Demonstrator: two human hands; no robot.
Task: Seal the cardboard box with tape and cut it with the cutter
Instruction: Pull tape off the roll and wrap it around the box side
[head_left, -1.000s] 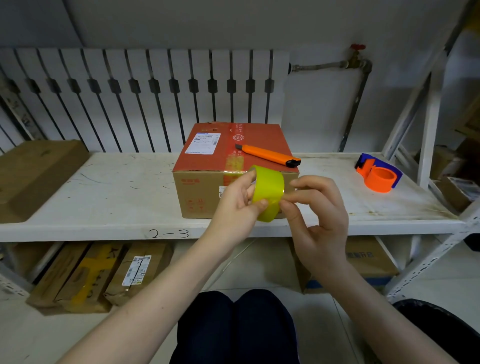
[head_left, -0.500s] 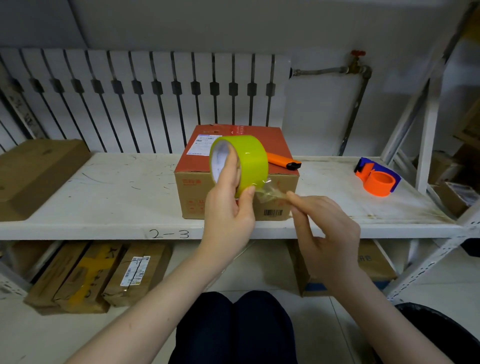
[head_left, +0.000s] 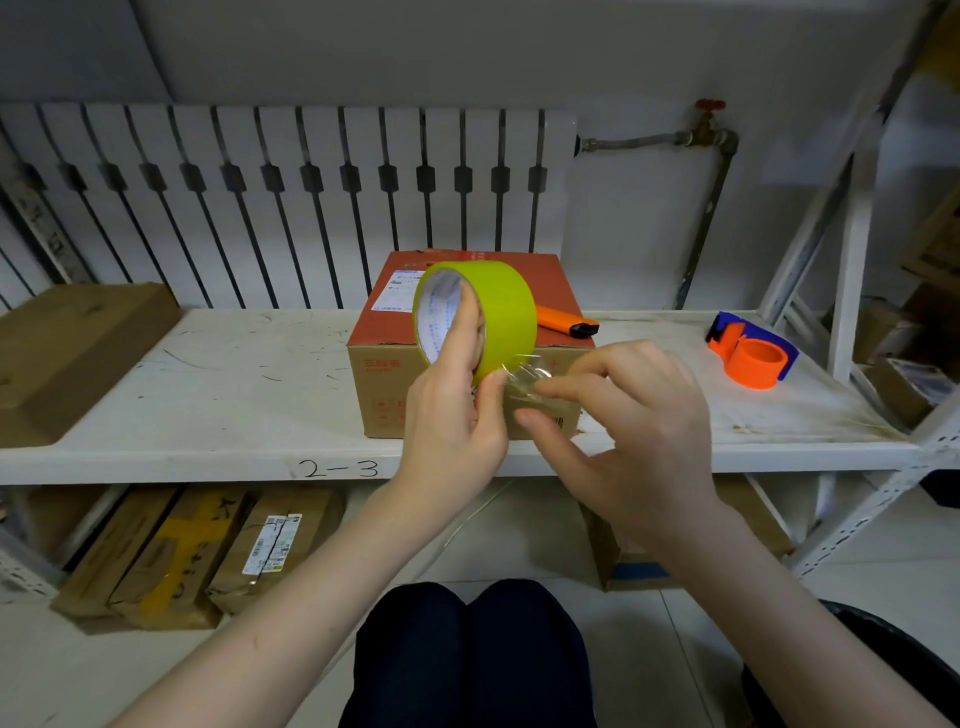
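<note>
Brown cardboard makes up one plain carton (head_left: 67, 358) at the left of the white shelf (head_left: 208, 395), whose front edge bears the handwritten mark "2-3". Three flat parcels (head_left: 171, 556) lie beneath. At the middle of the shelf sits one red-topped box (head_left: 384, 374) with a white label (head_left: 397, 291), its print too small to read. The left hand (head_left: 452, 431) grips one yellow-green tape roll (head_left: 498, 312) in front of the box, fingers through its core. The right hand (head_left: 639, 431) has its fingers spread at the peeled clear end; a pinch cannot be told. One orange cutter (head_left: 566, 322) rests on the box top. One orange-and-blue dispenser (head_left: 753, 353) stands at the right.
</note>
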